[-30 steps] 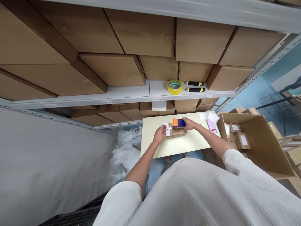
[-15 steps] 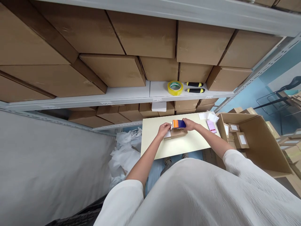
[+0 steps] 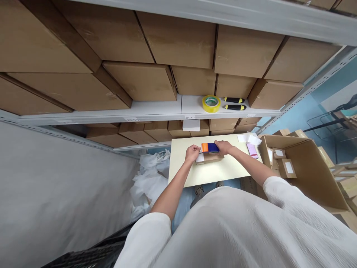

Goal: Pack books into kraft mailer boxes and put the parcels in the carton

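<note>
An orange and blue tape dispenser (image 3: pixel 212 147) is in my right hand (image 3: pixel 224 147), whose fingers wrap round its right end. My left hand (image 3: pixel 193 153) is closed in a pinch at the dispenser's orange end. What the fingertips hold there is too small to make out. Right below the dispenser, a small cardboard box (image 3: pixel 210 159) lies on the pale yellow table (image 3: pixel 206 176). A white label (image 3: pixel 200 158) shows on the box's left end, close beneath my left hand.
A phone (image 3: pixel 252 150) and white papers (image 3: pixel 248 138) lie at the table's right. Beside it stands a large open carton (image 3: pixel 315 167) with small labelled boxes inside. The shelf (image 3: pixel 156 108) ahead bears cartons, a yellow tape roll (image 3: pixel 211 104) and two cutters (image 3: pixel 234 107). White plastic (image 3: pixel 150 175) heaps at left.
The dispenser has tilted a little, its blue side now showing more broadly. Both hands stay at its two ends. The whole view has shifted slightly.
</note>
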